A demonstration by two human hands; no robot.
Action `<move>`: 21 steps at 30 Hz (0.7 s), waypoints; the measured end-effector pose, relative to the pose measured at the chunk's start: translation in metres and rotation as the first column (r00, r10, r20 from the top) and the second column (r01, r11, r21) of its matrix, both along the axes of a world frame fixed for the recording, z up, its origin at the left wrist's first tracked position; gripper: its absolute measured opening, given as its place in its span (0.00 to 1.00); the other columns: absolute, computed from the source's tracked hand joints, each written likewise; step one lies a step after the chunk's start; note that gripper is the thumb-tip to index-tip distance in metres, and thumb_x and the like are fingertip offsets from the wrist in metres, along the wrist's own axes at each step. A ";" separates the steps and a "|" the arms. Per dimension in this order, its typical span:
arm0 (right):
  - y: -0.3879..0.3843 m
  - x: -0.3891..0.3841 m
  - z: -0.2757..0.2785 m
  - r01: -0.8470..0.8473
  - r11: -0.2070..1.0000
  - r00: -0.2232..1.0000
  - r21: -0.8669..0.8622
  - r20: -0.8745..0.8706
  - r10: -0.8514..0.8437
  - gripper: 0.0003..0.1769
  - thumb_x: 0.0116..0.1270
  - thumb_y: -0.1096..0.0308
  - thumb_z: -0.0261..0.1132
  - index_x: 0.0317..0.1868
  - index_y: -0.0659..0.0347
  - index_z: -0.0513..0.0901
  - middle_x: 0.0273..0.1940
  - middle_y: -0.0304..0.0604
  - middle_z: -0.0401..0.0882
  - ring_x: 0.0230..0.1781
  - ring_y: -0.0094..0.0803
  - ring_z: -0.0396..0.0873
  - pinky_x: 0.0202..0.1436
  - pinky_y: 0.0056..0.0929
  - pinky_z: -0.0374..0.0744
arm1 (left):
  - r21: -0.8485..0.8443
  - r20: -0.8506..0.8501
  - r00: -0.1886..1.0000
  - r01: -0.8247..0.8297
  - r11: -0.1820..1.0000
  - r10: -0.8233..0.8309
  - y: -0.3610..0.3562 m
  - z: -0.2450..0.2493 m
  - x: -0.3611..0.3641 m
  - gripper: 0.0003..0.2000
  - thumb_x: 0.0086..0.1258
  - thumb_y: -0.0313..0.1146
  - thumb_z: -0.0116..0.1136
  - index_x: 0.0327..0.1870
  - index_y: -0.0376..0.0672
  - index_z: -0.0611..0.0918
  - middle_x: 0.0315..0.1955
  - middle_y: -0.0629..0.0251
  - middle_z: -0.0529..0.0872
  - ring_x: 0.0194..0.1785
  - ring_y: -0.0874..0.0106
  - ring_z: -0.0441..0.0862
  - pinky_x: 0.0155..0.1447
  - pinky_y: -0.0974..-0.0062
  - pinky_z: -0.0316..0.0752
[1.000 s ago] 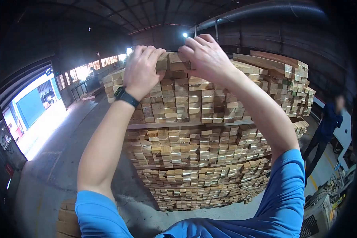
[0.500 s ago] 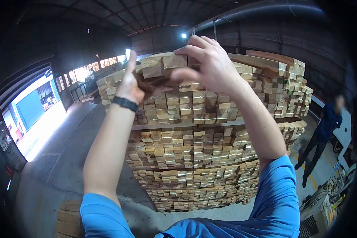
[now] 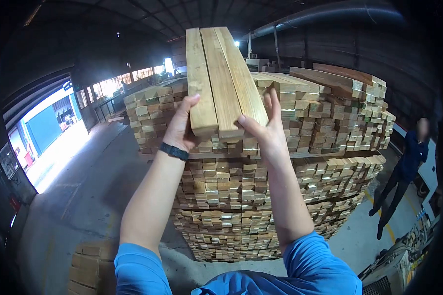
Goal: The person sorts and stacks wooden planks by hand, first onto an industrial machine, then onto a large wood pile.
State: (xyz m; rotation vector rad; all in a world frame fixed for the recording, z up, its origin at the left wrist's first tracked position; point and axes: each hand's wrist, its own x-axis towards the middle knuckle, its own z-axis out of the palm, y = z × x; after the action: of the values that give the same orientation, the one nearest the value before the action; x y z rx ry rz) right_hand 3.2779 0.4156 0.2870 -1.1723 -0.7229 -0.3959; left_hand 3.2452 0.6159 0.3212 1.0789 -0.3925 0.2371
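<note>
Nearest the camera, two blue sleeves (image 3: 133, 268) filled the bottom of the view, and a bare forearm rose from each. The left hand (image 3: 182, 129), with a black watch (image 3: 174, 151) on its wrist, grasped the left edge of three wooden boards (image 3: 221, 78). The right hand (image 3: 263, 132) clasped their right edge, its thumb at the near end. The boards lay side by side, flat faces toward the camera. Their near ends were pinched between the two hands at about head height, and their far ends tilted up and away.

On the floor at the near left sat a low pile of timber (image 3: 88, 268). Just behind the hands stood a tall lumber stack (image 3: 290, 182), its cut ends facing the camera in tiers. To the right, well apart from the hands, a person in dark clothes (image 3: 408, 162) stood beside the stack. Far to the left, a wide doorway (image 3: 44, 132) glared with daylight onto the concrete floor (image 3: 79, 201).
</note>
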 end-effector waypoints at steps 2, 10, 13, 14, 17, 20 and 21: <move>-0.003 0.005 -0.023 -0.156 0.986 0.979 0.055 -0.126 0.161 0.67 0.57 0.60 0.82 0.83 0.68 0.43 0.80 0.63 0.51 0.78 0.51 0.62 0.81 0.45 0.62 | -0.017 0.008 1.000 0.004 1.000 -0.004 -0.003 -0.017 0.000 0.36 0.71 0.51 0.63 0.73 0.37 0.70 0.61 0.53 0.82 0.61 0.61 0.85 0.66 0.62 0.82; -0.034 -0.027 -0.073 -0.512 0.854 0.734 0.097 -0.467 0.493 0.47 0.60 0.63 0.77 0.75 0.70 0.65 0.62 0.54 0.79 0.64 0.41 0.80 0.70 0.40 0.77 | -0.050 0.001 1.000 -0.029 0.998 0.029 -0.011 -0.091 -0.040 0.37 0.70 0.48 0.64 0.75 0.35 0.70 0.65 0.55 0.80 0.66 0.65 0.80 0.68 0.64 0.78; -0.035 -0.028 -0.111 -0.580 0.804 0.698 0.132 -0.428 0.574 0.49 0.58 0.63 0.78 0.76 0.68 0.64 0.63 0.52 0.79 0.63 0.40 0.80 0.68 0.39 0.79 | -0.032 0.007 0.996 -0.084 0.996 0.084 -0.005 -0.125 -0.051 0.40 0.67 0.46 0.66 0.78 0.37 0.67 0.69 0.56 0.76 0.71 0.65 0.75 0.73 0.64 0.72; -0.036 -0.031 -0.118 -0.586 0.800 0.695 0.129 -0.426 0.578 0.49 0.58 0.63 0.78 0.76 0.67 0.64 0.63 0.51 0.79 0.63 0.39 0.80 0.67 0.38 0.79 | -0.011 0.035 0.988 -0.149 0.989 0.149 -0.011 -0.125 -0.064 0.41 0.66 0.46 0.67 0.78 0.38 0.66 0.69 0.56 0.75 0.72 0.65 0.74 0.74 0.64 0.70; -0.039 -0.047 -0.131 -0.664 0.738 0.617 0.123 -0.468 0.633 0.51 0.56 0.67 0.78 0.79 0.62 0.62 0.65 0.47 0.77 0.63 0.36 0.79 0.67 0.36 0.78 | 0.025 0.116 0.935 -0.341 0.940 0.336 -0.027 -0.128 -0.106 0.45 0.62 0.44 0.68 0.80 0.39 0.63 0.72 0.58 0.73 0.74 0.65 0.71 0.78 0.64 0.64; -0.032 -0.062 -0.142 -0.759 0.641 0.521 0.113 -0.486 0.702 0.55 0.53 0.67 0.81 0.79 0.65 0.62 0.67 0.46 0.76 0.67 0.36 0.76 0.72 0.37 0.73 | -0.023 0.146 0.870 -0.472 0.881 0.470 -0.041 -0.137 -0.157 0.46 0.61 0.43 0.69 0.81 0.39 0.61 0.72 0.58 0.73 0.75 0.65 0.70 0.78 0.64 0.63; -0.027 -0.069 -0.147 -0.786 0.611 0.504 0.095 -0.474 0.722 0.55 0.52 0.67 0.82 0.78 0.66 0.62 0.67 0.47 0.76 0.67 0.37 0.76 0.73 0.37 0.72 | -0.054 0.110 0.854 -0.506 0.861 0.509 -0.043 -0.144 -0.177 0.49 0.60 0.43 0.71 0.82 0.39 0.59 0.74 0.58 0.72 0.76 0.65 0.68 0.79 0.64 0.61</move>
State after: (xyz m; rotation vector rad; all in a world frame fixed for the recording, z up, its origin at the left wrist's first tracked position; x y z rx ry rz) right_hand 3.2092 0.3888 0.1396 -0.8958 -0.7610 0.6996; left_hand 3.0686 0.5732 0.1769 1.1349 -0.2020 0.7816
